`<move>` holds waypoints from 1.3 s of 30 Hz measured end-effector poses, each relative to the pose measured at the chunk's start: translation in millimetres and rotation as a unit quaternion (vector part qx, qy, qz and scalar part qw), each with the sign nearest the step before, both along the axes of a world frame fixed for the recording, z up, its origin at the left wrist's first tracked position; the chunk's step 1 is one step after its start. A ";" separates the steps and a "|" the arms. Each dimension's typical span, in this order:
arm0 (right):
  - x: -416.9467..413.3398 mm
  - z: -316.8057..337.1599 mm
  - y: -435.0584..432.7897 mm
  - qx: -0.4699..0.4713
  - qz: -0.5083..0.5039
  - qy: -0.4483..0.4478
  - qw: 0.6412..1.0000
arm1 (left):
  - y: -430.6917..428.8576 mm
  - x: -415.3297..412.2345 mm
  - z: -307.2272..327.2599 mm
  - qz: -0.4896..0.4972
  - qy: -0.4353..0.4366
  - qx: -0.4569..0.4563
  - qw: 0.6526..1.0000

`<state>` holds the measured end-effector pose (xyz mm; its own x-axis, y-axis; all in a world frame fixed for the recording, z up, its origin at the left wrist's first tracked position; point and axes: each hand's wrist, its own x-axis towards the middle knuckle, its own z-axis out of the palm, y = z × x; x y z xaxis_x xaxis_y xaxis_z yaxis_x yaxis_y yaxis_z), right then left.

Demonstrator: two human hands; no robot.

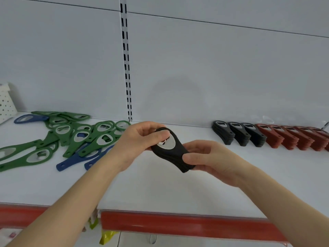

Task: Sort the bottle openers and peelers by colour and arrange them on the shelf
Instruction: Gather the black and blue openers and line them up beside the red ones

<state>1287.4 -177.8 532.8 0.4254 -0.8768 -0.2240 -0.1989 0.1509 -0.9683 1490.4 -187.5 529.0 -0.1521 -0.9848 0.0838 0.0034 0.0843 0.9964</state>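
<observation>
Both hands hold a small stack of black bottle openers (173,153) above the middle of the white shelf (160,184). My left hand (138,139) grips its ring end from the left. My right hand (206,157) pinches its handle end from the right. A loose heap of green openers (74,134) with a few blue ones (74,158) lies on the shelf to the left. At the right, black stacks (238,135) and red stacks (292,139) stand in a neat row along the back.
A slotted upright rail (126,59) runs down the white back panel. A white perforated box (5,102) sits at the far left. The shelf's front edge carries a red price strip (178,223). Yellow packaging (106,237) shows below it.
</observation>
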 end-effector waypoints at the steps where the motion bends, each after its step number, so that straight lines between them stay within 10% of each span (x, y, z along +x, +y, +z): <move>1: 4.0 1.4 1.8 0.034 0.000 -0.029 0.999 | -0.1 -1.6 0.8 0.015 0.023 0.006 1.000; 9: 32.2 3.9 7.9 0.221 -0.022 -0.190 0.956 | -2.2 -5.1 -2.3 0.147 -0.031 -0.002 0.989; 20: 56.6 9.7 12.8 0.228 -0.056 -0.205 0.950 | -3.2 -18.4 -2.2 0.109 0.410 0.104 0.899; 26: 60.6 12.3 16.6 0.009 -0.052 -0.034 0.998 | -10.4 -14.2 -9.3 0.167 0.352 0.106 0.915; 39: 70.6 30.2 11.3 -0.138 -0.002 0.276 0.951 | -12.6 -19.0 -12.5 0.141 0.354 0.137 0.914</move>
<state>1358.0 -166.5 563.0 0.3072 -0.9358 -0.1729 -0.6879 -0.0928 -0.7199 1471.3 -200.1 516.4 0.1085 -0.9752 -0.1931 0.6726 -0.0710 0.7366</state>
